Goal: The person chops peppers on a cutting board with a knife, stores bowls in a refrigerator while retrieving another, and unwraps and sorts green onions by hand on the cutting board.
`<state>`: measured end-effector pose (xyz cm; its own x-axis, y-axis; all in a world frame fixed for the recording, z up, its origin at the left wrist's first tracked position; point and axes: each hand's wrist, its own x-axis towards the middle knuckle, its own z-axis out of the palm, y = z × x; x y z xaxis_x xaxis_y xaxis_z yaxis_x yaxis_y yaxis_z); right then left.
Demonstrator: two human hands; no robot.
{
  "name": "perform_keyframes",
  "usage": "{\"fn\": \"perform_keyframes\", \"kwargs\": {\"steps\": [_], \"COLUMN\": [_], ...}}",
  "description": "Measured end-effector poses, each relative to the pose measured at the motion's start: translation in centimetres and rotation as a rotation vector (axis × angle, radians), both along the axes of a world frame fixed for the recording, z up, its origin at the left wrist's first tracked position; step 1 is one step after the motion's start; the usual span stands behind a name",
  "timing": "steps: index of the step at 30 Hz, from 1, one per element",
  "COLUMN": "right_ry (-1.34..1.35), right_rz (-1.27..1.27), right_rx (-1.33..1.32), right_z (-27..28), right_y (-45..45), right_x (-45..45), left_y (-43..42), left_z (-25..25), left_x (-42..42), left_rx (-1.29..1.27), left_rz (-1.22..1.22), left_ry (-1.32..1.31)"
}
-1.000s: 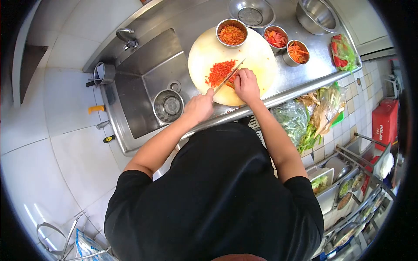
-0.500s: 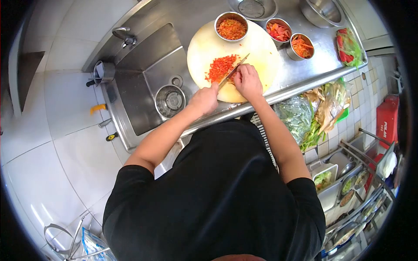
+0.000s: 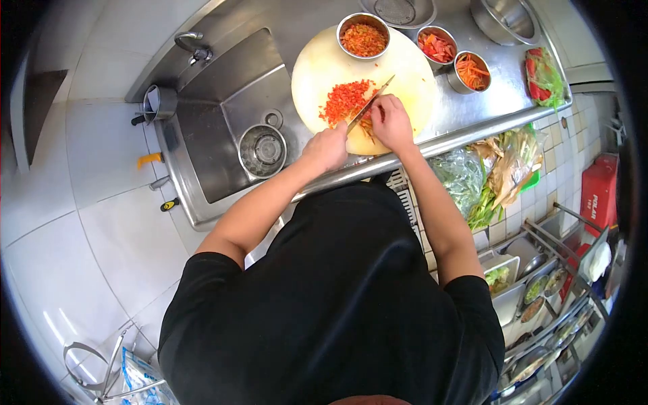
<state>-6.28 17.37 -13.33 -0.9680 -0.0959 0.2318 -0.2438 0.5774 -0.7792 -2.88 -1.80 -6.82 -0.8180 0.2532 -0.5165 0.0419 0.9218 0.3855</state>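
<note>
My left hand (image 3: 327,146) is closed around the handle of a kitchen knife (image 3: 370,103), whose blade slants up and right across a round cutting board (image 3: 412,88). Just right of the blade, my right hand (image 3: 392,123) has its fingers curled together over orange-red vegetable strips (image 3: 367,126); the fingertips partly hide what they press on. A pile of finely diced red vegetable (image 3: 344,101) lies on the board left of the blade. At the board's far edge stands a steel bowl (image 3: 364,54) full of chopped orange-red pieces (image 3: 363,39).
Steel cups of red pieces (image 3: 436,47) and orange strips (image 3: 471,71) stand right of the board. A sink (image 3: 202,148) with a round strainer (image 3: 262,152) is at left. Bagged greens (image 3: 457,179) lie below the counter edge, and a bag of red vegetables (image 3: 542,77) sits at far right.
The view has shifted slightly. The knife stays in my left hand, its blade still beside my right fingers, which are a little more raised and curled. The diced pile looks much the same.
</note>
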Motion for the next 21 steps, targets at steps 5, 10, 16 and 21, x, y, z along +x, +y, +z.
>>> {"fn": "perform_keyframes", "kwargs": {"steps": [5,10,16,21], "right_ry": [0.091,0.107,0.092,0.025], "right_rz": [-0.011,0.006,0.002,-0.059], "right_rx": [0.022,0.082,0.083,-0.057], "right_z": [0.4,0.1,-0.3,0.4], "right_y": [0.9,0.8,0.8,1.1], "right_x": [0.4,0.4,0.5,0.7], "left_y": [-0.9,-2.1,0.5,-0.8], "left_z": [4.4,5.5,0.3,4.9], "left_x": [0.2,3.2,0.9,0.3], "left_rx": [-0.061,-0.109,-0.049,-0.072], "left_rz": [-0.027,-0.059,-0.032,-0.1], "left_ry": [-0.048,-0.066,-0.011,-0.028]}}
